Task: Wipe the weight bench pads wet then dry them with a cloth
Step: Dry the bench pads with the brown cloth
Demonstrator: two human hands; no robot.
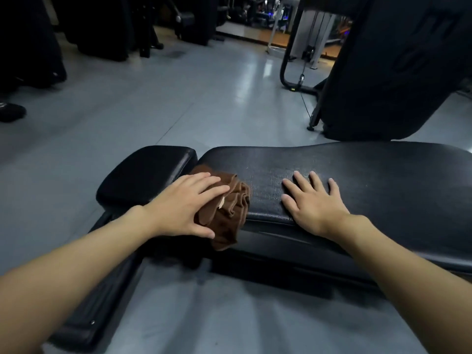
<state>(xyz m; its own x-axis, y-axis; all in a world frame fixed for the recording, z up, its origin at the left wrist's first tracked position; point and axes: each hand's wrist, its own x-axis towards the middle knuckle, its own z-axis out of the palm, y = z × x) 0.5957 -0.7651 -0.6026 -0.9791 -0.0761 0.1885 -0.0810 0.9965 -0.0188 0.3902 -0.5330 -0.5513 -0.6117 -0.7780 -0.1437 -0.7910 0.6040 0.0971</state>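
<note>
A black weight bench lies across the view, with a long back pad [370,180] on the right and a small seat pad [148,169] on the left. A crumpled brown cloth [227,215] sits at the left end of the long pad, over the gap between the pads, and hangs over the near edge. My left hand [184,208] presses flat on the cloth with straight fingers. My right hand [314,203] rests flat on the long pad, fingers spread, a little to the right of the cloth.
The bench's black frame [102,297] runs toward me at the lower left. A large black padded machine [388,67] stands behind the bench at the right. Grey floor [153,98] stretches beyond, with dark equipment [97,26] at the far left and back.
</note>
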